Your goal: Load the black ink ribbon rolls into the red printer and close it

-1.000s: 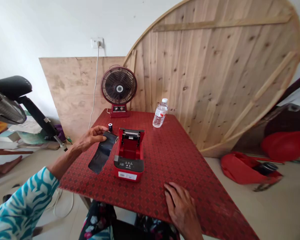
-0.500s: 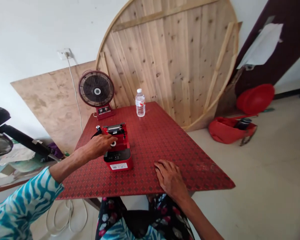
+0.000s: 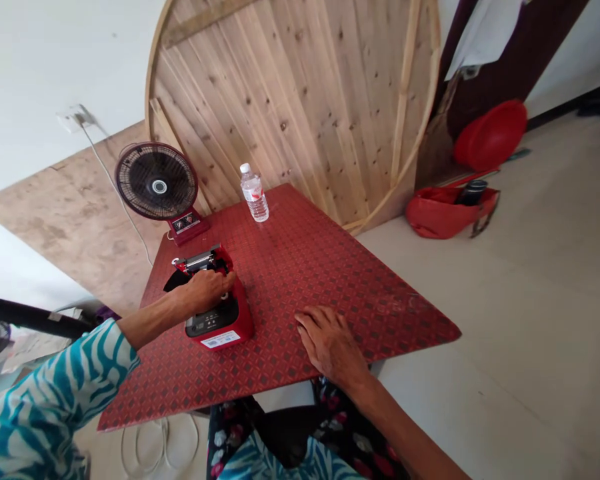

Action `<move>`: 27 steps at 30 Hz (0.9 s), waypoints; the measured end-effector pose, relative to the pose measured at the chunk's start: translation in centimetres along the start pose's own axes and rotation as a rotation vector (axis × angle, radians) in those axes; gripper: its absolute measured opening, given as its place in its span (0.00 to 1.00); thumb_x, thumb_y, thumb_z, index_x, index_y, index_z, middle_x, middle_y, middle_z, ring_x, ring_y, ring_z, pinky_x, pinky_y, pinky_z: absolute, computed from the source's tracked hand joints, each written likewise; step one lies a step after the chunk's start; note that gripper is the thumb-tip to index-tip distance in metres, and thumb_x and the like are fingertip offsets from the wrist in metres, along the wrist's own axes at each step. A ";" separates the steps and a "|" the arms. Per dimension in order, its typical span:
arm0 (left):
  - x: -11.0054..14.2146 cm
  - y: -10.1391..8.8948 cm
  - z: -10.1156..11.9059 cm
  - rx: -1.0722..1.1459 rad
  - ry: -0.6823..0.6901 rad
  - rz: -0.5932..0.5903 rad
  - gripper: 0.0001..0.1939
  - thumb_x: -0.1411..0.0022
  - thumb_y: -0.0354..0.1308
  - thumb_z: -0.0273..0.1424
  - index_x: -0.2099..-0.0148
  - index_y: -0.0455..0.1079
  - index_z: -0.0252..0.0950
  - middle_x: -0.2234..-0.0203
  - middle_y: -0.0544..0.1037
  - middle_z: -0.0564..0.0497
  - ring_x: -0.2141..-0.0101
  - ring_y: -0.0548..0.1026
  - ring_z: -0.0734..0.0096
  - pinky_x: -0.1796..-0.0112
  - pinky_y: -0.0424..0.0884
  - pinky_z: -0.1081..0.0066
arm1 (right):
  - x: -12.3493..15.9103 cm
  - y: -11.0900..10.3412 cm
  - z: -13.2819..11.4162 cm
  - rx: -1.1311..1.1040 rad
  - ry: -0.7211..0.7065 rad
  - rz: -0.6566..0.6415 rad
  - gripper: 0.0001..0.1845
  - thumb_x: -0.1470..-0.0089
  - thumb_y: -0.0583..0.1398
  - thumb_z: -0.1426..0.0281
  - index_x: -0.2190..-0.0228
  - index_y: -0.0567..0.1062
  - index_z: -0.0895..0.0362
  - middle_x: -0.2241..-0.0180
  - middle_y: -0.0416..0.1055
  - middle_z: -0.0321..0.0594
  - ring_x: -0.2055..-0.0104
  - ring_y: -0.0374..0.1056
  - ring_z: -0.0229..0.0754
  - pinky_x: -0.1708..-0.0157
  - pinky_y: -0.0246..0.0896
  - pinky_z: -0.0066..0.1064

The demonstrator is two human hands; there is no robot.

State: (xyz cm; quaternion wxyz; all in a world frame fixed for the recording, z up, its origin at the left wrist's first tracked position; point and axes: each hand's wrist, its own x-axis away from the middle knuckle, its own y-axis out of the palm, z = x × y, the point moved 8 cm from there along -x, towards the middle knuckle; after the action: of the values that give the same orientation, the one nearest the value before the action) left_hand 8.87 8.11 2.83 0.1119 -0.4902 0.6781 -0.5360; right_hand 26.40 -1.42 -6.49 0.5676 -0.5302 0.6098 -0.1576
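Observation:
A red and black box-shaped machine (image 3: 241,310), which looks like a small label printer, stands on the left part of the table with its lid up. My left hand (image 3: 207,291) reaches over its opened compartment, fingers bent down into it and closed. A small white ring (image 3: 224,296) shows just under these fingers; whatever they grip is hidden. A black strap-like piece (image 3: 177,280) sticks out beside the lid, behind my wrist. Flat on the tabletop near the front edge rests my right hand (image 3: 331,340), fingers stretched out, holding nothing.
The table (image 3: 300,267) has a red patterned cover. A dark red fan (image 3: 157,187) and a water bottle (image 3: 255,197) stand at its back. Behind them leans a round wooden board (image 3: 300,120). On the floor to the right lie a red bag (image 3: 433,217) and a red basin (image 3: 495,137).
The view has turned, shifting and tilting everything. My left hand's fingers have curled further into the machine's compartment. My right hand stays on the table.

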 end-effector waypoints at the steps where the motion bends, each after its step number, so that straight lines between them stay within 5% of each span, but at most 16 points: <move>1: 0.0 0.0 0.3 -0.012 0.016 -0.014 0.14 0.38 0.54 0.22 0.50 0.68 0.30 0.64 0.80 0.38 0.61 0.80 0.52 0.64 0.74 0.63 | 0.0 0.0 0.0 -0.006 -0.002 0.002 0.12 0.41 0.56 0.74 0.56 0.74 0.56 0.57 0.74 0.43 0.54 0.63 0.47 0.55 0.53 0.38; 8: -0.4 -0.3 1.2 -0.066 0.123 -0.079 0.08 0.39 0.54 0.20 0.63 0.74 0.33 0.63 0.81 0.39 0.59 0.80 0.53 0.62 0.72 0.64 | -0.1 -0.1 0.1 -0.013 0.016 -0.004 0.11 0.41 0.56 0.74 0.57 0.74 0.56 0.57 0.73 0.44 0.54 0.63 0.47 0.56 0.53 0.38; 14: 0.4 -0.7 -0.4 -0.037 0.037 -0.029 0.12 0.40 0.57 0.24 0.52 0.71 0.34 0.58 0.80 0.40 0.59 0.79 0.53 0.63 0.71 0.63 | 0.0 0.0 0.1 -0.019 0.021 -0.007 0.12 0.41 0.56 0.74 0.56 0.74 0.57 0.56 0.73 0.43 0.54 0.63 0.47 0.55 0.53 0.38; 19: 0.3 -1.2 1.1 -0.096 0.115 0.014 0.08 0.39 0.54 0.21 0.61 0.74 0.31 0.63 0.80 0.38 0.60 0.79 0.55 0.60 0.70 0.62 | -0.1 0.1 0.2 -0.010 0.025 -0.019 0.11 0.40 0.55 0.73 0.56 0.74 0.56 0.56 0.73 0.44 0.54 0.63 0.48 0.55 0.52 0.39; 27: -0.6 -0.8 0.6 -0.135 0.005 -0.141 0.09 0.39 0.56 0.24 0.57 0.75 0.32 0.65 0.81 0.38 0.62 0.80 0.52 0.67 0.70 0.64 | 0.0 0.1 0.3 -0.036 0.034 -0.019 0.12 0.39 0.54 0.73 0.55 0.74 0.57 0.56 0.73 0.44 0.53 0.62 0.47 0.55 0.52 0.38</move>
State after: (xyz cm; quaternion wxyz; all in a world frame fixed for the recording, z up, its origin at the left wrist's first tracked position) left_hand 10.03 8.25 2.98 0.0388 -0.5417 0.6769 -0.4969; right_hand 26.62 -1.31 -6.63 0.5459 -0.5433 0.6172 -0.1610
